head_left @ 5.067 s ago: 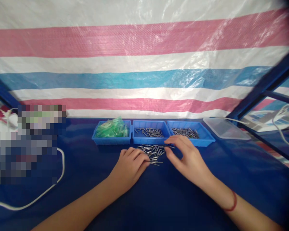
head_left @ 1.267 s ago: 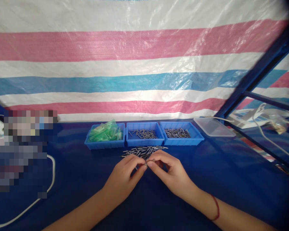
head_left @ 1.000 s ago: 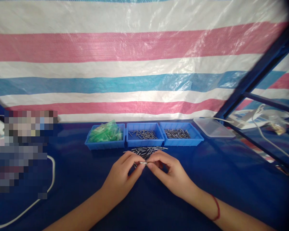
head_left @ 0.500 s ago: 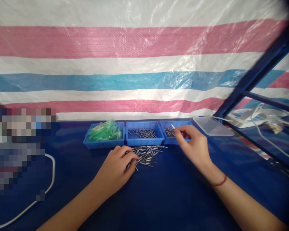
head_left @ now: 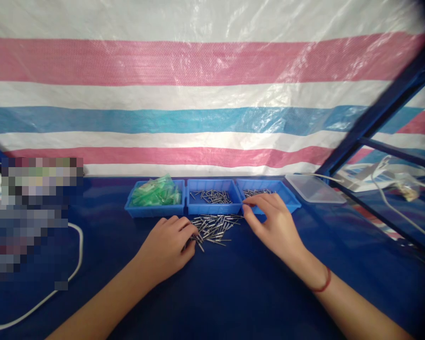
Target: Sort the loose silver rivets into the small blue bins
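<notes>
Left hand: curled, pinching metal pins at the pile's edge; best gripped lightly.
Right hand: released, empty, beside the right tray.

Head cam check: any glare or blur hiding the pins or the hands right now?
Head view: bright glare on the striped tarp behind the trays, none on the pins; left hand and right hand sharp; blue frame at right smeared; top-right corner dark; pixelated block masks the left.
</notes>
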`<state>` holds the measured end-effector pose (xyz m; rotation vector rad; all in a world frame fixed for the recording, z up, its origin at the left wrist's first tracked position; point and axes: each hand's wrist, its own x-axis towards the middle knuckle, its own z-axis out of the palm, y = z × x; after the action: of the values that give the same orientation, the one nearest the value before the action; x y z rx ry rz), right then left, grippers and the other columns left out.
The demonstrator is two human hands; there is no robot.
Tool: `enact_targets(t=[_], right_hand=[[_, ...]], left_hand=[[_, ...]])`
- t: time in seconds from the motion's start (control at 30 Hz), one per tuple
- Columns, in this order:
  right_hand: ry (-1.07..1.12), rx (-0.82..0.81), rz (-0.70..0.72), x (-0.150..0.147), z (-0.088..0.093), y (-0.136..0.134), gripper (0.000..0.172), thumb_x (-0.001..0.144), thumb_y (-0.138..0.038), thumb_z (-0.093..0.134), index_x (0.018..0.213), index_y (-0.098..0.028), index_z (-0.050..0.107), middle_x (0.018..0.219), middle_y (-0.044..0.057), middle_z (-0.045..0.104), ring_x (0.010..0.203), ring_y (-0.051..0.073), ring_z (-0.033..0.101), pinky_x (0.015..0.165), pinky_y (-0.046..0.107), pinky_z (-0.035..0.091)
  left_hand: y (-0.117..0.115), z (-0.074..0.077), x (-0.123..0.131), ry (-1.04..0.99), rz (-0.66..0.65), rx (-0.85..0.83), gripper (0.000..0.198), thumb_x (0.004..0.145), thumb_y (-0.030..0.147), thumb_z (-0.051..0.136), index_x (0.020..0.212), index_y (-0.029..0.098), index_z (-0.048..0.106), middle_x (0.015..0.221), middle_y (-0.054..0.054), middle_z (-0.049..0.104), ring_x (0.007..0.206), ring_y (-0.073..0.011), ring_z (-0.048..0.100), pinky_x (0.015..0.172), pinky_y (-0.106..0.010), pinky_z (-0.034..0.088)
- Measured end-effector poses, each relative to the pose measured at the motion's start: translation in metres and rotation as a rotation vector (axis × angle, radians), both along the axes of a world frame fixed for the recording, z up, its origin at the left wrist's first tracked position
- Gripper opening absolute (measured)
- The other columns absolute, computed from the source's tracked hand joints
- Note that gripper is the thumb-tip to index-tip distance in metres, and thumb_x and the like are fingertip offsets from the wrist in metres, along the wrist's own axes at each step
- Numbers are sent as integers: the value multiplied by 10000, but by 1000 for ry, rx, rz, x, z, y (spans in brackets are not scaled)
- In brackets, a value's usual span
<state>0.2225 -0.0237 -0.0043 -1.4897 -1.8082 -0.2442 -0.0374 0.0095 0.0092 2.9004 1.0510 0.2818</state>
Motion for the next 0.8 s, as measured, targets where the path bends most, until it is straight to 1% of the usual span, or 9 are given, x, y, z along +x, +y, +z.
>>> enact_targets(t=[0.1,0.2,0.53,0.63,0.73,0.8], right_hand=[[19,-20,105,-11,0,-5,115,862,-227,537,870,-189,646,869,70,671,836,227,557,793,387,427],[26,-58,180,-18,-1,-8,116,864,-205,529,855,-197,644,848,63,667,825,218,558,791,388,434],[27,-153,323,-27,0,-13,149,866,-179,511,819,-205,651,813,54,671,769,198,557,761,376,438],[49,-173,358,-31,-1,-14,145,866,-175,514,809,-204,644,806,50,669,760,193,554,746,366,439],[118,-195,403,-37,-5,-17,118,860,-177,534,823,-207,642,804,45,667,764,190,562,744,358,444],[221,-216,420,-43,-7,-20,94,852,-190,559,846,-213,650,810,43,665,776,187,578,749,346,452]], left_hand=[[2,2,-1,21,29,34,113,866,194,498,866,194,611,885,-28,616,799,-195,538,693,-342,338],[4,2,-2,37,23,38,142,890,208,477,845,190,611,877,-30,617,773,-185,537,673,-335,333],[3,-8,1,-14,48,20,145,903,263,505,851,185,615,903,-42,615,797,-185,545,674,-310,356],[5,-10,3,-124,73,-42,169,918,277,488,841,187,609,895,-34,623,805,-183,549,699,-305,374],[3,-10,8,-324,110,-181,166,921,307,487,875,196,601,867,-18,632,809,-174,559,731,-291,404],[-1,-11,12,-464,135,-286,155,912,319,495,895,200,594,827,-4,631,763,-157,562,702,-265,420]])
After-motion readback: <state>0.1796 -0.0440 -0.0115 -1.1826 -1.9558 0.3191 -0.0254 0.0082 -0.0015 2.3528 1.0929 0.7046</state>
